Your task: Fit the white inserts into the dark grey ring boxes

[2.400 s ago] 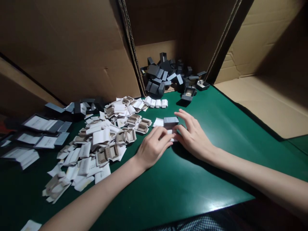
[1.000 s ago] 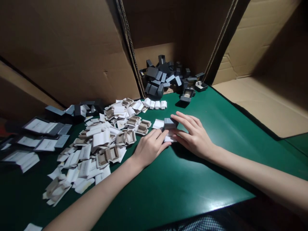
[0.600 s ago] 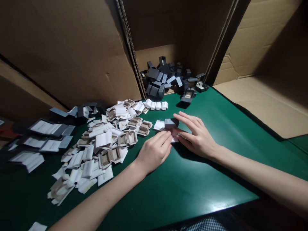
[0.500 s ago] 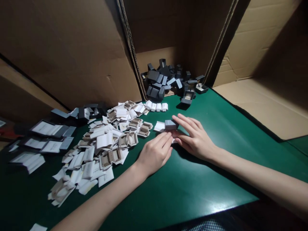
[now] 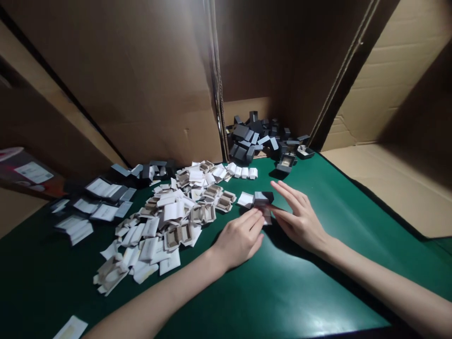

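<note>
A small dark box lies on the green table in front of me. A white flap spreads from its left side, and another pale piece shows below it between my hands. My left hand has its fingers pressed together at the box's near side; the fingertips partly hide what they grip. My right hand is open at the box's right, fingers spread. One of its lower fingertips reaches the box's near right corner, while the upper fingers are lifted apart from it.
To the left lies a heap of white card inserts, with unfolded dark box blanks beyond. A short row of white folded inserts sits farther back. Dark boxes pile up against cardboard walls. An open box stands before them.
The camera view has shifted, so everything sits lower and farther right. The right hand's fingers have spread and drawn slightly away from the box; the left hand stays at it.
</note>
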Motion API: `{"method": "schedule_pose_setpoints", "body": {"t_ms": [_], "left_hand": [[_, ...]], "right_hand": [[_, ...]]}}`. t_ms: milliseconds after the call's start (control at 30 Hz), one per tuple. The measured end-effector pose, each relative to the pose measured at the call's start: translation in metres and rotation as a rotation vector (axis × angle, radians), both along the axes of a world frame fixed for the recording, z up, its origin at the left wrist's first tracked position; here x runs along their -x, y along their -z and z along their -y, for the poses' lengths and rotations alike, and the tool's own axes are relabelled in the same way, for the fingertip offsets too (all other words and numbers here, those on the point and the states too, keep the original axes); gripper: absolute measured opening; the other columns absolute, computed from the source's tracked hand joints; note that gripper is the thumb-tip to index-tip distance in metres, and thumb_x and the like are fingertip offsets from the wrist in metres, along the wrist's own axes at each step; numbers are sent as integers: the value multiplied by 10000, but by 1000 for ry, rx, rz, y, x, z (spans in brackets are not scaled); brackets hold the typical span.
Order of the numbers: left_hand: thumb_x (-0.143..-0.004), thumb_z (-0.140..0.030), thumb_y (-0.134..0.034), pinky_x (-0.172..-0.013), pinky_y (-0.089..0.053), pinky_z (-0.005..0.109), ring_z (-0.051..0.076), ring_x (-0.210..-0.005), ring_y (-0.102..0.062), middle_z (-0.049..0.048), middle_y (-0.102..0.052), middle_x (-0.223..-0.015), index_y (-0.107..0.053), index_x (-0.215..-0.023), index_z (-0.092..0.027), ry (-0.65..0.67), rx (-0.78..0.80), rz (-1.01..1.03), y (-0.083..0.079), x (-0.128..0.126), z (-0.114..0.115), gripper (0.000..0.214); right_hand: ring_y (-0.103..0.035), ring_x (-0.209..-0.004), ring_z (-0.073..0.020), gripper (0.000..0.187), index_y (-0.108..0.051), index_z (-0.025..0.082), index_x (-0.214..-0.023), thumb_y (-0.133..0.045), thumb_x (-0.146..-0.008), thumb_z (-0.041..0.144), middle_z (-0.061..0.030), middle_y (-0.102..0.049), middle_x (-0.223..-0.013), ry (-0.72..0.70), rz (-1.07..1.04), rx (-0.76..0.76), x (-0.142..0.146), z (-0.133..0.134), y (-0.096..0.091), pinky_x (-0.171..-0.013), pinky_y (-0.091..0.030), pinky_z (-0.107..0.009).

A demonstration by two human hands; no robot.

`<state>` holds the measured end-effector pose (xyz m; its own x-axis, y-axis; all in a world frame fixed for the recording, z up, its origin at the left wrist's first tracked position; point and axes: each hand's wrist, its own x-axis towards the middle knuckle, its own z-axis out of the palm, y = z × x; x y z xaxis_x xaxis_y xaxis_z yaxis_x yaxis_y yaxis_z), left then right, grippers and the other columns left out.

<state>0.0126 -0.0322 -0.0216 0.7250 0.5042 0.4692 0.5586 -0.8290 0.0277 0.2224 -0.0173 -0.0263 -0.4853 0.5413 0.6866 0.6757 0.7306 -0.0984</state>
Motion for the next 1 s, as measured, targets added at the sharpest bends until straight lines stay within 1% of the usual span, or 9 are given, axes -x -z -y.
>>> {"method": "schedule_pose_setpoints", "body": {"t_ms": [100,233,333,433,533,667,800,867,1000], "left_hand": [[-879,-171,-465,-1016,-483,360,224,-1195,-545,148,-610,-1220,-543,-1191,-78,14,-13,37,0,1,-1,334],[-867,-132,-457,-980,-509,381,224,-1146,-578,129,-641,-1165,-594,-1109,-104,12,-67,135,-1,3,-2,279],[-867,-118,-465,-905,-552,341,204,-1044,-631,103,-674,-1091,-614,-1074,-106,-13,-94,152,-1,3,-4,255],[-860,-101,-472,-905,-548,328,203,-1024,-636,111,-680,-1055,-622,-1062,-86,8,-109,133,0,4,-6,251],[-861,-93,-466,-906,-544,346,214,-1047,-618,126,-661,-1072,-615,-1072,-83,26,-78,125,-1,5,-7,259],[-882,-96,-447,-866,-553,338,213,-1076,-590,133,-621,-1112,-603,-1075,-105,18,2,122,-3,7,-8,249],[-890,-112,-461,-862,-549,344,209,-1064,-588,132,-607,-1094,-603,-1046,-119,17,19,129,-4,7,-9,211],[-892,-115,-460,-873,-544,358,215,-1077,-577,131,-603,-1094,-603,-1038,-123,25,24,127,-4,7,-9,205],[-904,-130,-448,-871,-540,370,226,-1098,-561,138,-588,-1139,-607,-1036,-133,11,38,120,-4,7,-10,206]], "right_hand": [[-289,-1379,-299,338,-644,187,-1014,-453,-806,1,-133,-288,-1507,1,44,24,0,0,3,-963,-424,-525],[-273,-1386,-297,371,-645,199,-1034,-439,-803,-8,-120,-285,-1510,-20,41,46,-1,-1,6,-954,-432,-527],[-267,-1389,-299,404,-633,230,-1091,-454,-805,8,-104,-289,-1511,-58,44,61,-5,-2,3,-957,-426,-545],[-333,-1357,-287,425,-631,253,-1099,-463,-799,3,-85,-342,-1485,-60,-38,30,-9,-1,-1,-969,-422,-546],[-403,-1306,-272,390,-659,263,-1008,-474,-794,-7,-57,-400,-1446,-45,-126,-10,-11,0,-4,-973,-431,-532],[-389,-1306,-278,332,-662,238,-940,-472,-798,5,-68,-399,-1440,-76,-48,32,-9,1,-1,-963,-440,-533],[-357,-1325,-287,307,-638,194,-965,-472,-792,2,-115,-387,-1442,-85,6,44,-7,2,2,-970,-432,-522],[-340,-1335,-294,302,-628,193,-977,-474,-795,8,-120,-371,-1451,-77,18,41,-7,3,1,-976,-422,-522],[-328,-1341,-290,272,-607,206,-1026,-482,-834,60,-118,-353,-1457,26,12,47,-5,4,-1,-1004,-390,-513]]}}
